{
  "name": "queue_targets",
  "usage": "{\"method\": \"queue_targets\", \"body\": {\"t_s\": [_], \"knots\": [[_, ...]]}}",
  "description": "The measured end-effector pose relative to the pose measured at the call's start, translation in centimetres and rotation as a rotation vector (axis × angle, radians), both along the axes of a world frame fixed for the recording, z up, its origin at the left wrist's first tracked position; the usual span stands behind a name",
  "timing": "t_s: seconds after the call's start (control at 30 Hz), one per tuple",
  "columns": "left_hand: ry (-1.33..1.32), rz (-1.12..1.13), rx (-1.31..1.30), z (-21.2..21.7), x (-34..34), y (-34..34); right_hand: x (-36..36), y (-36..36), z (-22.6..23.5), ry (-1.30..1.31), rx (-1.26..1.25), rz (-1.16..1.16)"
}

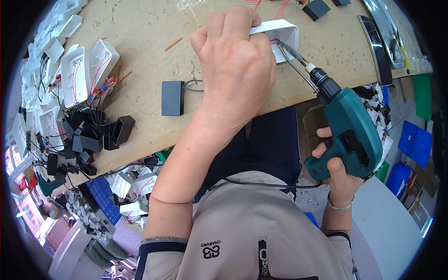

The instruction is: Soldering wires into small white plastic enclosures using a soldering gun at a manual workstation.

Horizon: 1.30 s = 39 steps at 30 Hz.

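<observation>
Scuffed tan tabletop [144, 51] spans the upper frame. Right of centre, fingers of the right hand [343, 179] wrap a green soldering gun [353, 128]; its tip points into a white plastic case [286, 32], upper centre, gripped by the left hand's [238, 60] curled fingers. Left of centre lies a black box [172, 99].

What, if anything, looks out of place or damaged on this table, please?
Two things, mildly: a thin brown strip lies by itself left of the left hand, like a stray scrap, and the tabletop looks darkly speckled and scuffed, as if worn.
</observation>
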<state>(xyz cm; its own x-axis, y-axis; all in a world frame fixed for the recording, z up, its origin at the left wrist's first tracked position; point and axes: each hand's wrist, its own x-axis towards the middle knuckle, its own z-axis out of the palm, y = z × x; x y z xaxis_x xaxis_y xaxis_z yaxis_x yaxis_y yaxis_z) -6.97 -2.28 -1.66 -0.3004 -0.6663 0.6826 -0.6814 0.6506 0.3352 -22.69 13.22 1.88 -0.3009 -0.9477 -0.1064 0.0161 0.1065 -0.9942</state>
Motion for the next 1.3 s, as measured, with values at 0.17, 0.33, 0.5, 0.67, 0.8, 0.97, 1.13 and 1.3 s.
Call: {"method": "queue_targets", "body": {"t_s": [0.17, 0.33, 0.5, 0.67, 0.8, 0.97, 1.13, 1.3], "knots": [[-0.043, 0.033, 0.005, -0.2, 0.0, -0.1, 0.3, 0.1, 0.2, 0.064, 0.004, 0.001], [-0.108, 0.043, 0.016, -0.4, -0.6, -1.0, 0.1, 0.4, 0.0, 0.111, 0.008, -0.002], [0.277, -0.142, -0.7, -3.3, -1.0, -4.3, 0.2, 0.3, -0.1, 0.051, 0.0, 0.004], [0.065, -0.057, -0.315, -1.8, -0.6, -3.2, 0.5, 0.0, -0.1, 0.065, -0.009, 0.008], [-0.113, 0.045, 0.0, 0.6, -0.4, 0.2, 0.2, 0.0, -0.2, 0.092, 0.015, 0.013], [-0.111, 0.042, -0.007, 0.6, -0.2, 0.1, 0.3, -0.1, -0.1, 0.093, 0.014, 0.015], [-0.104, 0.043, -0.001, 0.6, -0.2, 0.2, 0.4, 0.1, 0.0, 0.104, 0.017, -0.009], [-0.11, 0.051, 0.011, 0.6, -0.2, 0.2, 0.3, 0.6, -0.1, 0.06, 0.008, -0.02]]}}
